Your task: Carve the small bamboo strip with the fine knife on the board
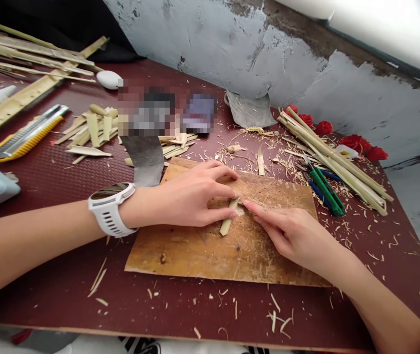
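My left hand (191, 194), with a white watch on its wrist, pinches a short pale bamboo strip (228, 219) against a scratched wooden board (195, 250). My right hand (287, 231) lies just right of it, fingers together and pressed down at the strip's upper end. Whether a blade sits under those fingers is hidden. Fine shavings lie on the board around the strip.
The board rests on a dark red table (66, 290). A yellow utility knife (21, 135) and cut bamboo pieces (92, 128) lie at left. Long bamboo stalks (335, 160), green and blue tools (326, 189) and red flowers (357, 142) are at right, below a peeling wall (269, 54).
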